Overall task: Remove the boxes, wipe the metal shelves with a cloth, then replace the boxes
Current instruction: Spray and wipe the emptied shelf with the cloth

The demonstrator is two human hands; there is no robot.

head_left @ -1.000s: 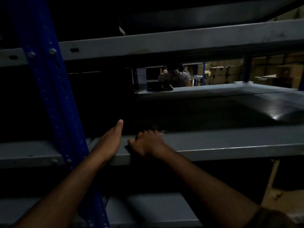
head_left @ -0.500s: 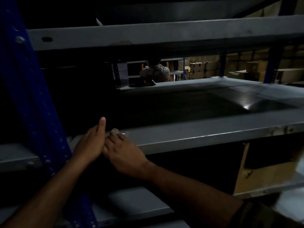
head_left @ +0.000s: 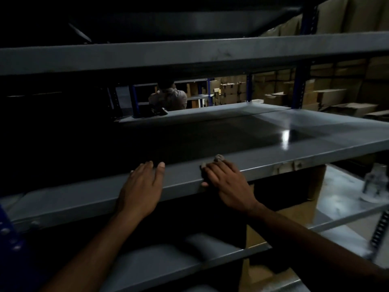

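Note:
A grey metal shelf runs across the middle of the view, bare on top, with a glint of light on its right part. My left hand lies flat and open on the shelf's front lip. My right hand presses a small greyish cloth against the same lip, a little to the right; only bits of the cloth show past the fingers. No box stands on this shelf. Cardboard boxes are stacked far behind on the right.
Another grey shelf hangs close above and one sits below. A blue upright post is at the lower left. A person stands beyond the rack. A clear plastic bottle is at the right.
The view has shifted right along the shelf. My right hand slid right along the front lip with the cloth, and my left hand followed, now flat and farther from the blue post.

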